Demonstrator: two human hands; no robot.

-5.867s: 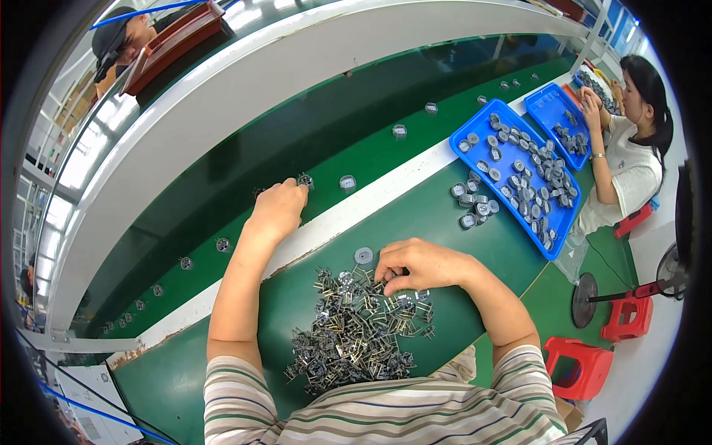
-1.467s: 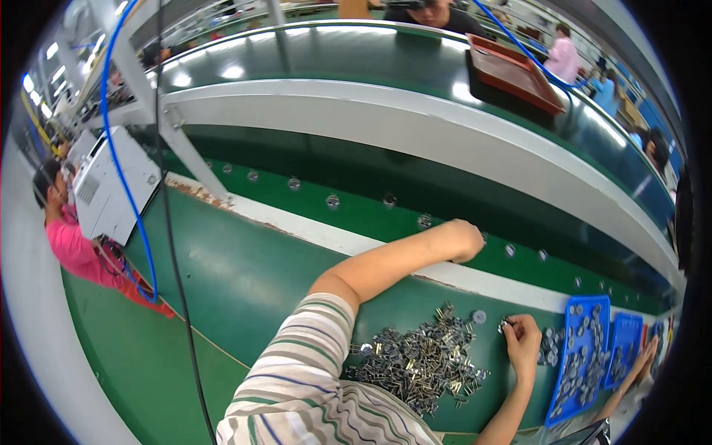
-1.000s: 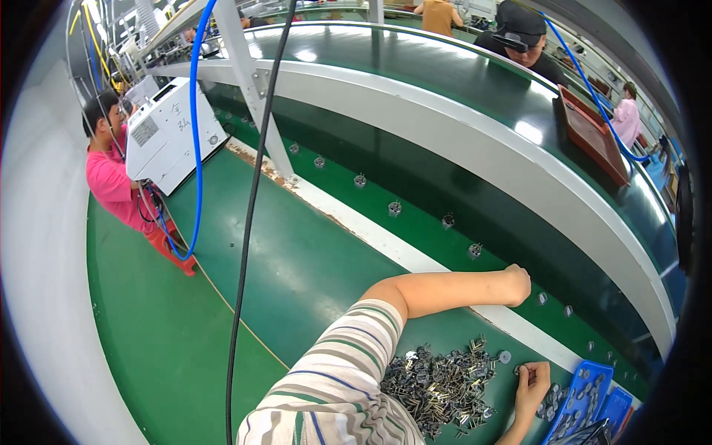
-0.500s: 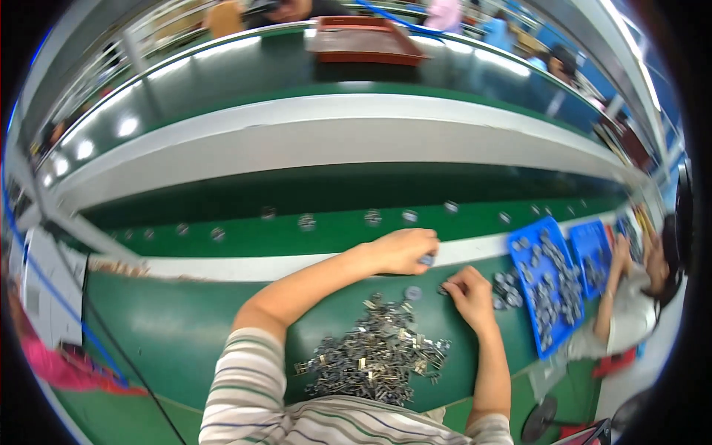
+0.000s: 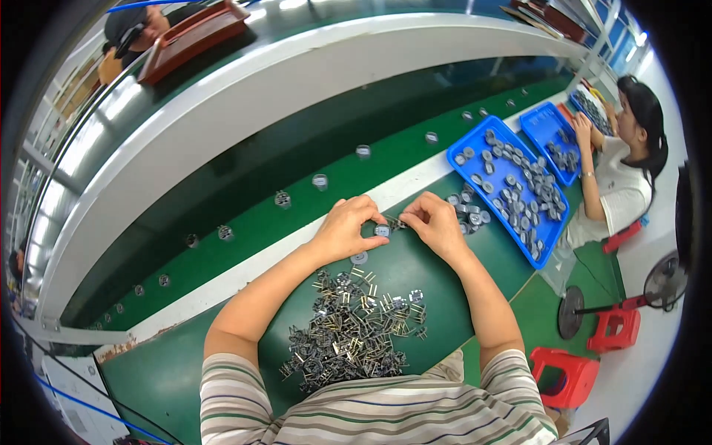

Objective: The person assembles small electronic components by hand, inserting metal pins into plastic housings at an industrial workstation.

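My left hand [image 5: 347, 231] rests at the far side of the green table, thumb and fingers around a small round grey component [image 5: 382, 231]. Close beside it, my right hand [image 5: 437, 228] pinches a small dark part with metal pins [image 5: 399, 222], its fingertips partly covering it. A loose grey disc [image 5: 360, 258] lies just below my left hand. Between my forearms spreads a heap of small pinned parts [image 5: 345, 334]. More round grey components [image 5: 471, 215] are gathered to the right of my right hand.
A blue tray [image 5: 556, 233] of round components stands at the right, a second blue tray [image 5: 545, 119] behind it. Beyond a white ledge [image 5: 185, 297], a green belt [image 5: 252, 216] carries spaced components. A co-worker [image 5: 604, 174], red stool [image 5: 564, 374] and fan [image 5: 571, 313] are at right.
The view has turned to the right. My left hand has come back from the white ledge to beside my right hand, and the two now nearly meet.
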